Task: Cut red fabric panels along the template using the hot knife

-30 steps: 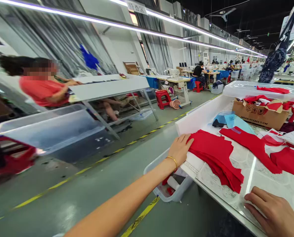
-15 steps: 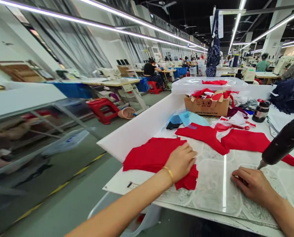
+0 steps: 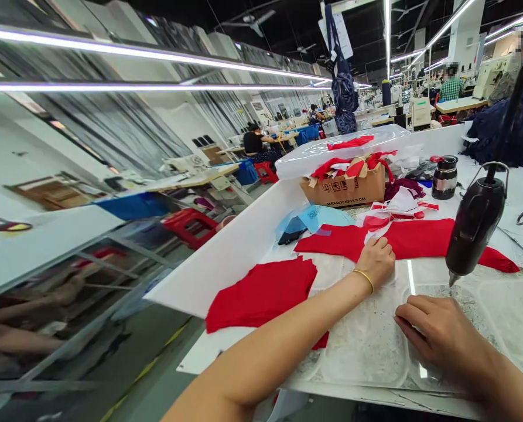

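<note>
My left hand is closed with its fingertips at the near edge of a red fabric piece, where it meets another red piece on the left. My right hand rests on the tabletop, fingers curled and thumb against the forefinger; anything inside them is hidden. Just above it hangs a black handheld tool with a pointed metal tip, which neither hand touches. A stack of red fabric pieces lies left of my left forearm, partly covered by it.
A cardboard box of red and white scraps stands at the back, before a clear plastic lid. Light-blue film lies nearby. A dark jar and dark cloth heap are behind the tool. A white panel edges the table's left side.
My left hand has left the stack and moved right and away to the middle red pieces. The right hand has stayed near the tool, which has swung more upright. The view has tilted.
</note>
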Motion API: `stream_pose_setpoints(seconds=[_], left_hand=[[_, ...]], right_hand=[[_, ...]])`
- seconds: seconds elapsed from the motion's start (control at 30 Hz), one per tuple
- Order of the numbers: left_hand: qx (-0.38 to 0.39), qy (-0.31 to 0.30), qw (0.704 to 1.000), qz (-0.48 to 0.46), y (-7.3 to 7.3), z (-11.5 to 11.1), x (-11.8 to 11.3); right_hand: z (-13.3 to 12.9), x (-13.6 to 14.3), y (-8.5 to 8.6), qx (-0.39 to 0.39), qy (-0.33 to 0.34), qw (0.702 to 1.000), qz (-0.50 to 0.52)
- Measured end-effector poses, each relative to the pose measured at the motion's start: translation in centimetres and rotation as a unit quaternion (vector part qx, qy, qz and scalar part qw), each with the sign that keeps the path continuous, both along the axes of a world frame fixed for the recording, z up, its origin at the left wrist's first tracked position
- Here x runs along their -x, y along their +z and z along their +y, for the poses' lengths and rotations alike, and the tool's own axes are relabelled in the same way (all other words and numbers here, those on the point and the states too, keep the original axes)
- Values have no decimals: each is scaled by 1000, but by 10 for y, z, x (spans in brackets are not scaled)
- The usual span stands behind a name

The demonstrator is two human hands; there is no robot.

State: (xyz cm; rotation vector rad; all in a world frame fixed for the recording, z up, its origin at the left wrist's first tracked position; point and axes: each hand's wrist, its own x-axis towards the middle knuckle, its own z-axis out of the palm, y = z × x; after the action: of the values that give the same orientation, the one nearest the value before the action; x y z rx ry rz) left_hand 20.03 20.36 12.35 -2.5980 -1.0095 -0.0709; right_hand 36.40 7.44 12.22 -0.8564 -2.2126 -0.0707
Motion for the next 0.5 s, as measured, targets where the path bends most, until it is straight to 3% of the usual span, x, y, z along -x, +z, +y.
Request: stream_pose_setpoints(seconds=[0.23,0.5], left_hand=[[-39,-9,999,-9,7,10,7],[-57,-29,998,-22,10,10,8]], right_hand=[[-2,2,4,-15,-9,1000,7],[0,1,-4,4,-30,999,-14]])
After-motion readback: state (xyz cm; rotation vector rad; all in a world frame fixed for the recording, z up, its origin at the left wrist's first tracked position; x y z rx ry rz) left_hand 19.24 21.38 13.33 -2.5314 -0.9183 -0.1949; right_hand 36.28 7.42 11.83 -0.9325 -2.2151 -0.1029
